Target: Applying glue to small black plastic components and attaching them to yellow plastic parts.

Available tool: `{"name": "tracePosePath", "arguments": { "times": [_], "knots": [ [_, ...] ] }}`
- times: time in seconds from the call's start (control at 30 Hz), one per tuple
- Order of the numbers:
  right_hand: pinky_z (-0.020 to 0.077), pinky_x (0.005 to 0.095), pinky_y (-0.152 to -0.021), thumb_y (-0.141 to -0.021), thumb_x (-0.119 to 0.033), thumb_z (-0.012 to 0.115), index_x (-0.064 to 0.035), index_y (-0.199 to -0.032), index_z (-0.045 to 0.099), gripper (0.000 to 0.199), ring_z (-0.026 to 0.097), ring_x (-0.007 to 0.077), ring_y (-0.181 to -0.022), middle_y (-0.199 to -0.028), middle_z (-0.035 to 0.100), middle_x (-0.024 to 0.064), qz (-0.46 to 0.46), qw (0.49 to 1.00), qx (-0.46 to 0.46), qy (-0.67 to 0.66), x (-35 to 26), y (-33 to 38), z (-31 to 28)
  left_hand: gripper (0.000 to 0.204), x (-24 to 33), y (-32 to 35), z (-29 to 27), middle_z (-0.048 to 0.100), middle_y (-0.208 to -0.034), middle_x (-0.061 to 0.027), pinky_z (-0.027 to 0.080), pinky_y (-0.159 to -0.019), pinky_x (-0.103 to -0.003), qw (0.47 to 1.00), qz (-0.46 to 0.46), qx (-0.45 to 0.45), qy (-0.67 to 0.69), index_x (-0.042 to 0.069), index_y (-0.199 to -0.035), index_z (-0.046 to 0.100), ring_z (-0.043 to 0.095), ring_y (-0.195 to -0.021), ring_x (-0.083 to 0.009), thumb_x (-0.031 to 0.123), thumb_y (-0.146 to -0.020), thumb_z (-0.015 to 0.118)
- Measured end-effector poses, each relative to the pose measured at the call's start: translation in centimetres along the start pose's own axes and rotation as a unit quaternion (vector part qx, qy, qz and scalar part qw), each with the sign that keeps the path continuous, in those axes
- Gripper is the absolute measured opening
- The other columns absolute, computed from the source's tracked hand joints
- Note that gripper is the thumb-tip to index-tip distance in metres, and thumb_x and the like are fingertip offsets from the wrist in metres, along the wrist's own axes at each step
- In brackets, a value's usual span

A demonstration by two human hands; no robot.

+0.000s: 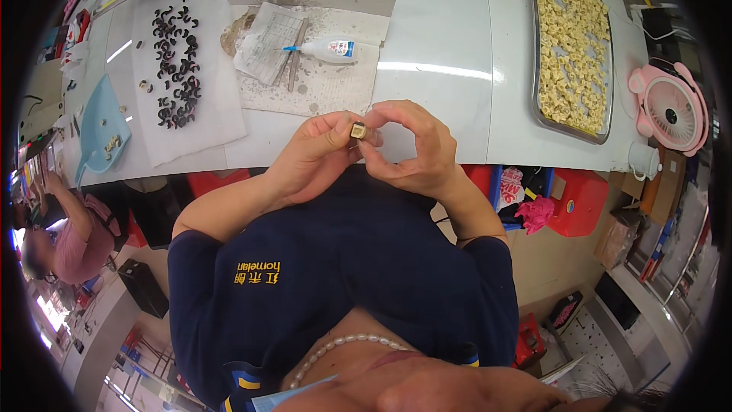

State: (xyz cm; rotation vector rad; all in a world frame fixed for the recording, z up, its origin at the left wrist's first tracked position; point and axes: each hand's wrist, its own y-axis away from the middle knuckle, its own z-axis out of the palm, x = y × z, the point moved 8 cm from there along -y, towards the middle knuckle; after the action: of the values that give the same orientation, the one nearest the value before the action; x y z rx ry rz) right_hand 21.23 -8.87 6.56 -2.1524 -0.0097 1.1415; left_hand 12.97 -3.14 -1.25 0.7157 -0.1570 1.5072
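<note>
Just past the table's near edge, my left hand (320, 146) pinches a small gold-coloured, square-faced piece (357, 130) between thumb and fingers. Its exact kind is too small to make out. My right hand (419, 146) meets it from the other side, thumb and forefinger curved into a ring with their tips at the piece. Beyond the hands, a white glue bottle (332, 49) with a blue nozzle lies on its side on a stained cardboard sheet (335, 91). Under its nozzle is a printed paper slip (268, 46), and a thin stick (294, 69) lies there too.
Many small black curved pieces (183, 69) are spread on white paper (221, 118) at left, beside a light-blue scoop tray (95, 122). At right stand a metal tray (550, 123) of cream-coloured pieces and a pink fan (671, 111). Another person (72, 236) sits far left.
</note>
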Motion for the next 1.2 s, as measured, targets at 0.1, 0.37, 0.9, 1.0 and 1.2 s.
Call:
{"name": "tracePosePath", "arguments": {
  "times": [0.1, 0.37, 0.9, 1.0, 1.2],
  "knots": [
    [0.0505, 0.0281, -0.064, -0.063, 0.004, 0.069, 0.0014, -0.105, 0.045, 0.049, 0.062, 0.0205, -0.069, -0.081, 0.060, 0.0113, -0.011, 1.000, 0.011, 0.016, -0.6, 0.3, 0.7, 0.027, -0.4, 1.2, -0.4, 0.059, -0.096, -0.0074, 0.039, -0.089, -0.032, 0.999, 0.014, 0.016, 0.031, 0.004, -0.095, 0.057, 0.054, -0.093, -0.0150, 0.030, -0.089, 0.054],
    [0.0493, 0.0286, -0.072, -0.065, 0.001, 0.073, 0.0004, -0.107, 0.046, 0.050, 0.061, 0.0189, -0.079, -0.090, 0.061, 0.0117, 0.089, 0.989, 0.048, -0.112, 1.8, 1.5, 2.5, 0.017, 2.2, 2.0, -3.5, 0.061, -0.095, -0.0049, 0.042, -0.083, -0.027, 0.993, 0.047, 0.047, -0.098, 0.004, -0.096, 0.060, 0.055, -0.092, -0.0116, 0.017, -0.085, 0.059],
    [0.0454, 0.0259, -0.074, -0.074, 0.001, 0.065, 0.0026, -0.097, 0.057, 0.025, 0.057, 0.0133, -0.076, -0.081, 0.061, 0.0075, 0.205, 0.976, -0.006, -0.070, 2.7, -0.4, 4.7, 0.018, 30.5, 16.0, -24.2, 0.063, -0.083, -0.0134, 0.048, -0.068, -0.034, 0.450, 0.300, 0.485, -0.687, 0.008, -0.093, 0.062, 0.062, -0.073, -0.0266, 0.014, -0.076, 0.061],
    [0.0454, 0.0251, -0.073, -0.074, 0.001, 0.065, 0.0025, -0.094, 0.058, 0.022, 0.057, 0.0131, -0.076, -0.080, 0.062, 0.0073, 0.208, 0.976, -0.021, -0.053, 2.3, -1.0, 5.4, 0.016, 32.6, 14.0, -24.9, 0.061, -0.082, -0.0148, 0.047, -0.070, -0.037, 0.391, 0.302, 0.484, -0.723, 0.008, -0.091, 0.062, 0.060, -0.076, -0.0290, 0.014, -0.077, 0.059],
    [0.0453, 0.0244, -0.072, -0.074, 0.002, 0.064, 0.0027, -0.091, 0.059, 0.018, 0.057, 0.0129, -0.075, -0.079, 0.062, 0.0071, 0.203, 0.978, -0.037, -0.028, 1.9, -1.3, 5.4, 0.013, 33.4, 16.9, -26.8, 0.060, -0.080, -0.0156, 0.046, -0.070, -0.039, 0.372, 0.229, 0.473, -0.765, 0.006, -0.086, 0.062, 0.057, -0.079, -0.0318, 0.014, -0.077, 0.057]
  ]
}}
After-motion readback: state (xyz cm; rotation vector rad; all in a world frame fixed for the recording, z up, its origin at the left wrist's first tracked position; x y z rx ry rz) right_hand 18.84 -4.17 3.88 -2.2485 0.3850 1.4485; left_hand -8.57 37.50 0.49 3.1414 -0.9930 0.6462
